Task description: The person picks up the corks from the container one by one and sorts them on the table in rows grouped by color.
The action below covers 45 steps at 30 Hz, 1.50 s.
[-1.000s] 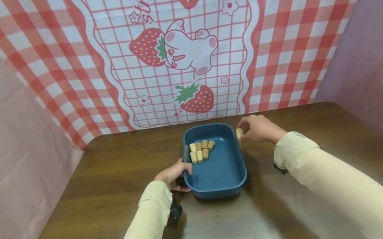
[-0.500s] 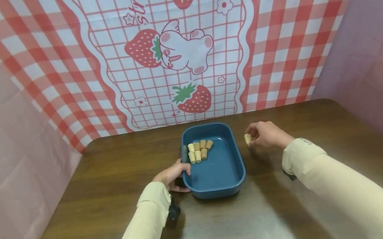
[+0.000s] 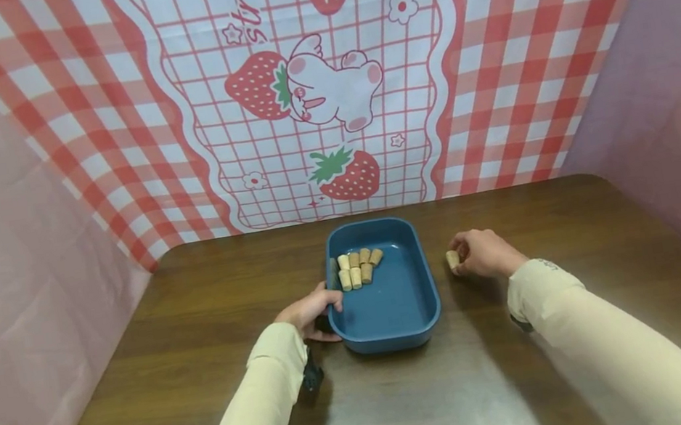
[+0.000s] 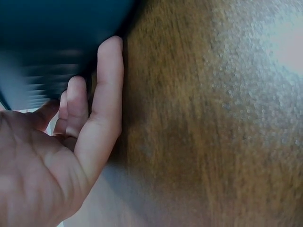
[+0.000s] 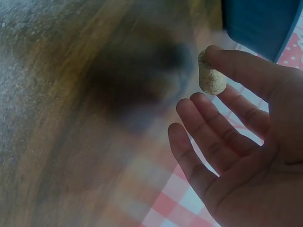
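Note:
A deep blue tray [image 3: 388, 308] sits on the table, with several tapered corks [image 3: 357, 278] grouped in its far left part. My left hand [image 3: 311, 314] grips the tray's left wall, its thumb over the rim and its fingers against the outer side. In the left wrist view, the fingers [image 4: 109, 80] reach to the tray's lower edge by the tabletop. Right of the tray, my right hand [image 3: 484, 254] pinches one pale cork [image 3: 452, 259] between thumb and forefinger. The right wrist view shows that cork [image 5: 211, 78] at the fingertips, the other fingers spread loosely.
The brown wooden table [image 3: 207, 379] reaches to a red-and-white checked cloth [image 3: 511, 69] with strawberry prints at the back. A pale pink cloth [image 3: 11, 218] hangs at the left and a mauve one [image 3: 664, 76] at the right.
My right hand has moved right and towards me, away from the tray's right rim, with the cork still pinched, and is lower. My left hand and the corks in the tray look unchanged.

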Each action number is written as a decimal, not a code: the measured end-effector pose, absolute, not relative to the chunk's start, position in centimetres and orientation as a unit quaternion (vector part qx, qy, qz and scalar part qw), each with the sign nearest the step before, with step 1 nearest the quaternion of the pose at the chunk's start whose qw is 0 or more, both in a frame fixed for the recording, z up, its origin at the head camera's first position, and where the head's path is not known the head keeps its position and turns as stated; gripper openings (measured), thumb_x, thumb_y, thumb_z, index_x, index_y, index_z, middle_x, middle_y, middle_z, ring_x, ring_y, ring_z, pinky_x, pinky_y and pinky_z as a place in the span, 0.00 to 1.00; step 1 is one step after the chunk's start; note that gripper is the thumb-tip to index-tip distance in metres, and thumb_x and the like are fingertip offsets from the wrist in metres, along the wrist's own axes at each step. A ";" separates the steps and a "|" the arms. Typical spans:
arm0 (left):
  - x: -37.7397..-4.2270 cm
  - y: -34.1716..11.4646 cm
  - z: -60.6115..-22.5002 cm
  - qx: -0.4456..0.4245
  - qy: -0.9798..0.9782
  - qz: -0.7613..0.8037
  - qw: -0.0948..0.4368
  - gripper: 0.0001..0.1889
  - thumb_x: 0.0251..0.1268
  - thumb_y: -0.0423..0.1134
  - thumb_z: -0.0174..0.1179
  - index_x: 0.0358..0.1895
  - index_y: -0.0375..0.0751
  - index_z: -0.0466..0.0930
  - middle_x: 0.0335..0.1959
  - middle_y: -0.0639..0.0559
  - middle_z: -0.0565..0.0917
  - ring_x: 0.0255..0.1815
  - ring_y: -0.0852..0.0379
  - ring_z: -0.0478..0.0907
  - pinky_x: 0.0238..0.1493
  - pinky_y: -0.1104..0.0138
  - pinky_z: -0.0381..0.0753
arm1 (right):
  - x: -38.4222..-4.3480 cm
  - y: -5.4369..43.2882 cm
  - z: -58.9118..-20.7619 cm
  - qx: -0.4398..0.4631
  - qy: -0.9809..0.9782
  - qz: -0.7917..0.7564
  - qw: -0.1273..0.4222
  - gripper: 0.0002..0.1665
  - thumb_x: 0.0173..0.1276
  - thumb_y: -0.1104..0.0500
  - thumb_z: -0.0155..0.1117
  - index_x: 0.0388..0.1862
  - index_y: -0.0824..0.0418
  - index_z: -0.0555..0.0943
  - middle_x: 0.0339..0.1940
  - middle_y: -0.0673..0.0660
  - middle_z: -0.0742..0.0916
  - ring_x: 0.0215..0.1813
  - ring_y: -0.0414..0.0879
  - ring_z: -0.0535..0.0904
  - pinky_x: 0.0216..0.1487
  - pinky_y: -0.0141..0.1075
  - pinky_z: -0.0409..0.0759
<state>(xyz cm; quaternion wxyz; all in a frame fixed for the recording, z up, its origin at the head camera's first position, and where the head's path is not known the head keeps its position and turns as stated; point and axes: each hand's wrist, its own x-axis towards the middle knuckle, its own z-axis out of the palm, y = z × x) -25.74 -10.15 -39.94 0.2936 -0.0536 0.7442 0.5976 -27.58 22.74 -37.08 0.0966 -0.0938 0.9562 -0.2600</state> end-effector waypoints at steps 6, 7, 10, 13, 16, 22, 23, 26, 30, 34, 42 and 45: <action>-25.7 -10.2 -39.9 -0.055 0.743 0.598 0.295 0.53 0.44 0.33 0.49 0.82 0.42 0.41 0.65 0.32 0.64 0.61 0.42 0.68 0.48 0.50 0.87 | -27.7 22.9 -37.6 -0.082 0.958 -0.257 0.097 0.25 0.65 0.65 0.70 0.60 0.72 0.77 0.51 0.72 0.82 0.49 0.62 0.78 0.53 0.55 0.83; -25.7 -10.2 -39.9 -0.055 0.743 0.598 0.295 0.53 0.43 0.33 0.49 0.82 0.42 0.41 0.65 0.31 0.63 0.61 0.42 0.68 0.48 0.50 0.87 | -27.7 22.9 -37.7 -0.081 0.958 -0.256 0.096 0.25 0.65 0.65 0.70 0.60 0.72 0.77 0.52 0.71 0.82 0.49 0.62 0.78 0.54 0.56 0.83; -25.7 -10.2 -40.1 -0.055 0.743 0.598 0.296 0.53 0.43 0.33 0.49 0.82 0.42 0.41 0.65 0.31 0.63 0.62 0.41 0.67 0.48 0.50 0.87 | -27.6 23.0 -37.9 -0.083 0.960 -0.250 0.092 0.25 0.65 0.65 0.70 0.60 0.72 0.77 0.51 0.71 0.82 0.50 0.62 0.78 0.56 0.59 0.81; -25.8 -10.2 -40.2 -0.054 0.742 0.599 0.296 0.53 0.43 0.33 0.49 0.82 0.42 0.41 0.65 0.32 0.62 0.62 0.41 0.66 0.48 0.50 0.87 | -27.6 23.0 -38.2 -0.080 0.962 -0.247 0.089 0.25 0.64 0.65 0.70 0.59 0.71 0.78 0.51 0.71 0.82 0.50 0.62 0.78 0.56 0.60 0.80; -25.7 -10.2 -40.2 -0.053 0.742 0.600 0.295 0.53 0.43 0.33 0.49 0.82 0.42 0.41 0.65 0.32 0.62 0.63 0.42 0.66 0.48 0.50 0.87 | -27.6 23.0 -38.4 -0.078 0.962 -0.245 0.090 0.25 0.64 0.65 0.70 0.59 0.71 0.78 0.51 0.71 0.82 0.50 0.63 0.79 0.57 0.60 0.80; -25.8 -10.3 -40.3 -0.053 0.742 0.599 0.296 0.53 0.43 0.33 0.49 0.82 0.42 0.41 0.66 0.32 0.63 0.63 0.41 0.67 0.48 0.50 0.87 | -27.4 22.9 -38.3 -0.079 0.963 -0.240 0.093 0.26 0.64 0.64 0.71 0.60 0.71 0.78 0.51 0.71 0.82 0.50 0.63 0.79 0.55 0.61 0.80; -25.8 -10.3 -40.3 -0.053 0.742 0.599 0.296 0.53 0.43 0.33 0.49 0.82 0.41 0.40 0.66 0.31 0.63 0.63 0.41 0.67 0.48 0.50 0.87 | -27.4 22.9 -38.3 -0.081 0.964 -0.238 0.091 0.26 0.63 0.65 0.71 0.59 0.71 0.78 0.50 0.71 0.82 0.50 0.63 0.79 0.55 0.61 0.80; -25.8 -10.3 -40.3 -0.052 0.743 0.598 0.297 0.54 0.43 0.33 0.49 0.82 0.41 0.40 0.67 0.31 0.63 0.63 0.41 0.67 0.48 0.50 0.87 | -27.5 22.8 -38.4 -0.082 0.965 -0.235 0.086 0.26 0.63 0.65 0.71 0.59 0.71 0.78 0.49 0.70 0.82 0.49 0.62 0.79 0.54 0.60 0.80; -25.8 -10.3 -40.3 -0.054 0.743 0.598 0.295 0.54 0.43 0.33 0.49 0.82 0.41 0.40 0.67 0.31 0.62 0.63 0.41 0.66 0.48 0.50 0.87 | -27.6 22.8 -38.7 -0.079 0.965 -0.235 0.083 0.27 0.63 0.65 0.72 0.60 0.70 0.78 0.49 0.70 0.82 0.48 0.61 0.79 0.54 0.60 0.80; -25.7 -10.3 -40.2 -0.055 0.744 0.597 0.296 0.53 0.43 0.33 0.49 0.82 0.41 0.41 0.68 0.31 0.61 0.64 0.41 0.66 0.49 0.49 0.87 | -27.5 22.9 -38.6 -0.077 0.963 -0.245 0.083 0.28 0.63 0.65 0.71 0.60 0.71 0.77 0.50 0.71 0.82 0.49 0.62 0.78 0.56 0.60 0.80; -25.9 -10.3 -40.2 -0.054 0.747 0.595 0.293 0.53 0.43 0.33 0.50 0.82 0.41 0.42 0.68 0.32 0.62 0.63 0.41 0.67 0.47 0.50 0.87 | -27.3 22.7 -37.3 -0.076 0.956 -0.272 0.078 0.30 0.63 0.65 0.70 0.64 0.72 0.75 0.54 0.72 0.81 0.53 0.65 0.78 0.57 0.58 0.81; -25.9 -10.2 -40.2 -0.055 0.747 0.594 0.293 0.54 0.43 0.33 0.50 0.82 0.42 0.41 0.68 0.32 0.62 0.62 0.42 0.68 0.46 0.51 0.88 | -27.1 22.4 -36.5 -0.095 0.957 -0.268 0.048 0.29 0.64 0.66 0.70 0.63 0.72 0.75 0.54 0.73 0.81 0.54 0.65 0.77 0.58 0.59 0.80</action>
